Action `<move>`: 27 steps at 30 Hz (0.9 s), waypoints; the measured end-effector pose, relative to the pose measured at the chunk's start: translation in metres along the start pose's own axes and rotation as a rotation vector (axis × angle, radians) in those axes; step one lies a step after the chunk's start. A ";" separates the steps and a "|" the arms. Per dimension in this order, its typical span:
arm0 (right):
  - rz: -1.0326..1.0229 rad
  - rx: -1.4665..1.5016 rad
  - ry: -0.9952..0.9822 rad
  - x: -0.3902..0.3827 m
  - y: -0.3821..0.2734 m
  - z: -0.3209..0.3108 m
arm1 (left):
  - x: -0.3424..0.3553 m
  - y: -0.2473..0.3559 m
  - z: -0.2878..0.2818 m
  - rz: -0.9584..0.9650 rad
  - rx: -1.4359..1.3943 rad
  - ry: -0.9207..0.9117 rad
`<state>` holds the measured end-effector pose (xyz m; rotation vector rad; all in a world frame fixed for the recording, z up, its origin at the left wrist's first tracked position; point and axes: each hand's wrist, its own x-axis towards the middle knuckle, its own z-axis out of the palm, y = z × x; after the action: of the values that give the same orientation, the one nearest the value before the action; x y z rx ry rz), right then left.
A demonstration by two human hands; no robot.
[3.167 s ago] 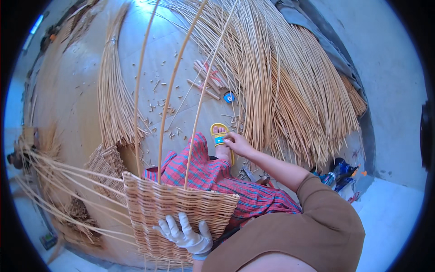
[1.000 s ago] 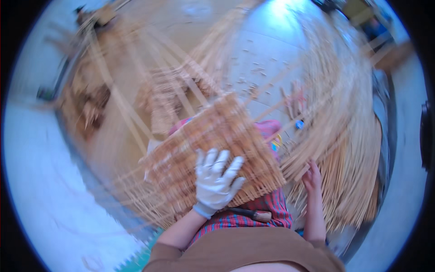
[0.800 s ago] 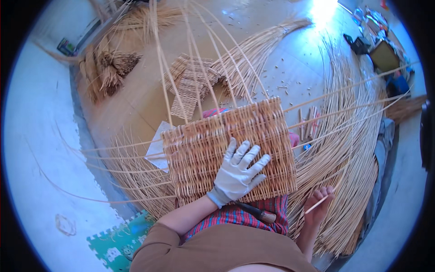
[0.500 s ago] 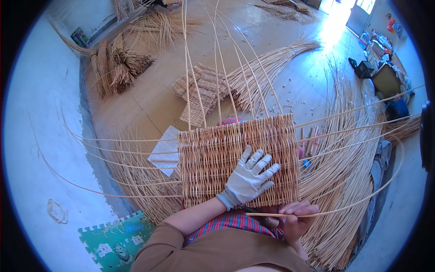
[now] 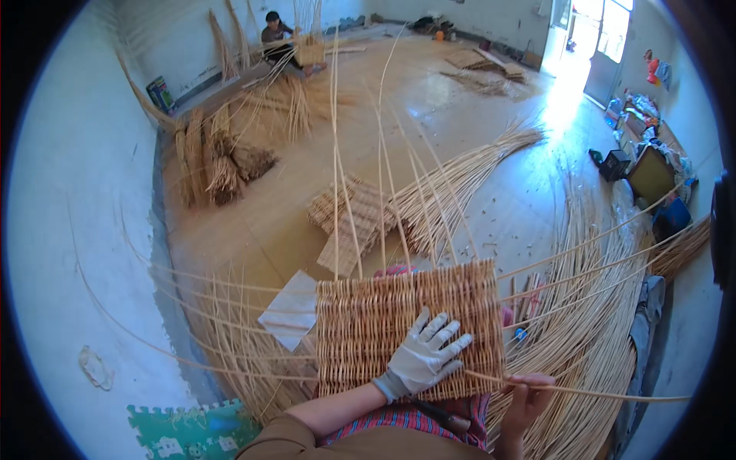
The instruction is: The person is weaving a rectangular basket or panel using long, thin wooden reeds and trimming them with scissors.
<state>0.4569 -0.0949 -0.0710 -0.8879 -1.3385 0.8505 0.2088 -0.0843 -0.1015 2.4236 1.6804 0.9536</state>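
Observation:
A woven wicker panel [image 5: 360,330] stands upright before me, with long rods sticking out of its top and both sides. My left hand [image 5: 423,357], in a whitish glove, lies flat on its front with the fingers spread. At the panel's lower right, my bare right hand [image 5: 525,400] pinches a long wicker rod [image 5: 598,394]. That rod runs from near the left glove's thumb out to the right. A dark tool with a rounded handle [image 5: 452,422] lies at my lap below the panel, against red and blue striped cloth [image 5: 376,427].
Loose rods [image 5: 575,345] spread along my right. Another woven piece [image 5: 359,222] and a rod bundle [image 5: 452,195] lie on the floor ahead. Tied bundles [image 5: 222,157] stand far left, where a person [image 5: 277,38] sits with wickerwork. A green mat [image 5: 188,433] is lower left.
The view has tipped up, so everything sits lower and the seated person appears. The held rod, curved upward before, now stretches nearly straight; my right hand has moved slightly right relative to the panel.

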 end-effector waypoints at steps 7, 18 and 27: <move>0.087 0.080 -0.013 0.007 0.002 0.010 | 0.003 -0.002 -0.002 -0.012 -0.040 0.011; 0.197 0.001 -0.097 0.007 0.014 0.009 | 0.002 -0.006 -0.001 -0.008 -0.059 0.036; 0.067 -0.177 0.052 0.028 0.027 -0.017 | -0.006 -0.004 0.004 -0.014 -0.094 0.032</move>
<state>0.4755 -0.0585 -0.0841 -1.0915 -1.3596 0.7628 0.2058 -0.0867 -0.1086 2.3469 1.6211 1.0503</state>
